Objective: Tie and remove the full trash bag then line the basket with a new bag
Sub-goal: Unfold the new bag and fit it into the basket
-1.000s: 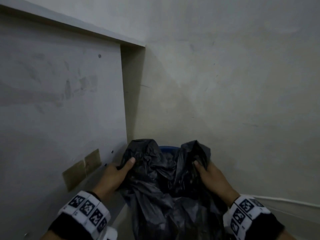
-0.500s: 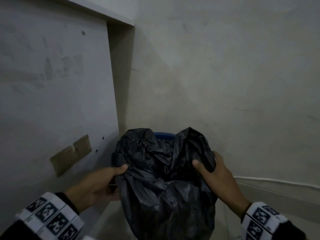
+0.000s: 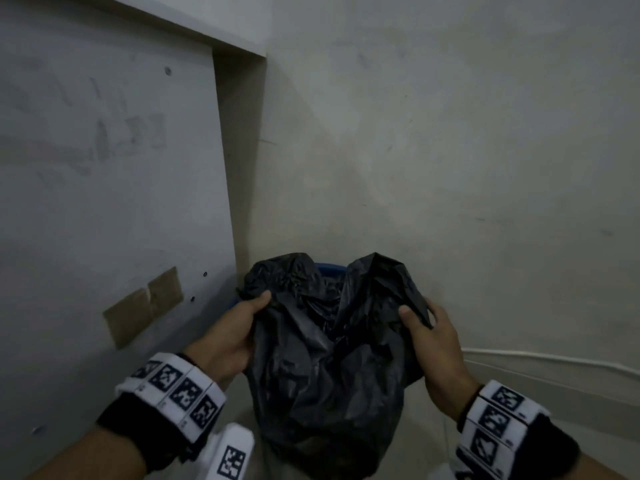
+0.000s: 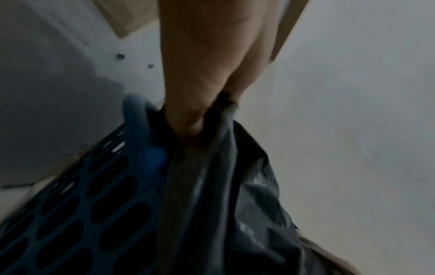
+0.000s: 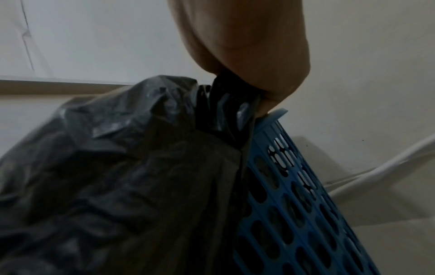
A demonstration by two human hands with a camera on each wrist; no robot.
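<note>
A crumpled black trash bag point(image 3: 329, 368) fills the blue slotted basket point(image 3: 330, 269), whose rim shows only as a sliver behind it. My left hand point(image 3: 239, 327) grips the bag's left top flap, thumb on top. My right hand point(image 3: 429, 334) grips the right flap. In the left wrist view my fingers point(image 4: 188, 119) pinch the black bag point(image 4: 223, 195) just inside the basket's rim point(image 4: 139, 119). In the right wrist view my right hand point(image 5: 266, 87) holds a bunched fold of the bag point(image 5: 141, 176) above the basket wall point(image 5: 294, 195). The bag's mouth gapes between both flaps.
The basket stands in a corner: a grey panel point(image 3: 104, 202) with a brown tape patch point(image 3: 143, 306) close on the left, a plaster wall point(image 3: 450, 150) behind. A white cable point(image 3: 554, 358) runs along the wall at the right. Pale floor shows around the basket's base.
Both hands have shifted their hold on the bag's top flaps; the left hand moved back up from the bag's side to its left flap. The camera view also shifted.
</note>
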